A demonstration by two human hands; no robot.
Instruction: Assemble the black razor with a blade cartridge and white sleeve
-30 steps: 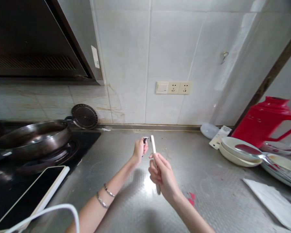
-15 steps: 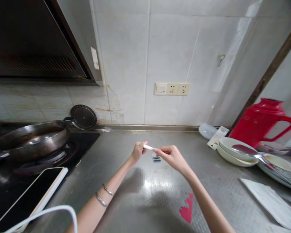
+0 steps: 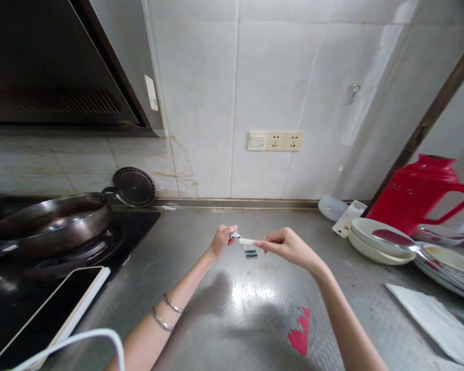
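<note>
Over the metal counter, my left hand is closed on a small shiny silver-and-dark piece that sticks out past its fingertips. My right hand pinches the right end of a slim white tube-like piece. The white piece's left end lies close to the silver one; whether they still touch, I cannot tell. Just beneath, two small dark green strips rest on the counter, seemingly in a clear packet. Fingers hide much of both held pieces.
On the left, a pan sits on a black stove, with a phone-like slab and white cable nearer. A torn red patch marks the counter. Stacked bowls, a red thermos jug and white paper occupy the right.
My right hand has moved right with the white piece, away from my left hand. The silver piece now shows at the left fingertips.
</note>
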